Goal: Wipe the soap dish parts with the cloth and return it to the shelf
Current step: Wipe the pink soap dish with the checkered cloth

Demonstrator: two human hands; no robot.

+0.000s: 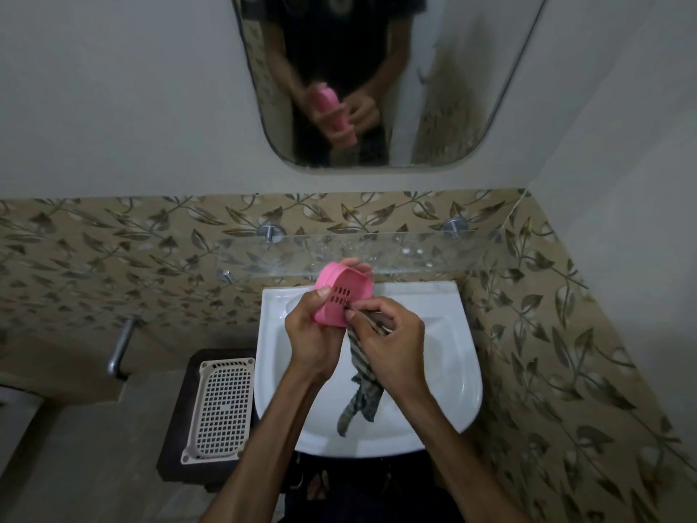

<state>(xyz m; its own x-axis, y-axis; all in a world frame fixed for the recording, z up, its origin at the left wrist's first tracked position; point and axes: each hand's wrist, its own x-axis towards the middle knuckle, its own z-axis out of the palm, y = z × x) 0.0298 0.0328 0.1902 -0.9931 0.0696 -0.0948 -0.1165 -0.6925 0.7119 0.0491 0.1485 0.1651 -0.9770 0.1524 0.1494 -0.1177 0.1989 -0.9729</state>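
A pink soap dish (349, 286) with drain slots is held tilted above the white sink (445, 356). My left hand (311, 334) grips it, thumb on the near rim and fingertips showing behind the far rim. My right hand (388, 337) pinches a striped grey cloth (362, 390) against the dish's lower right edge near the slots. The rest of the cloth hangs down over the basin. The glass shelf (433, 254) runs along the wall just behind the dish, spotted with water drops.
A beige perforated tray (218, 409) lies on a dark stool left of the sink. A metal tap (120, 347) juts from the left wall. A mirror (433, 88) hangs above the shelf, reflecting my arms and the dish. Leaf-pattern tiles cover the right wall close by.
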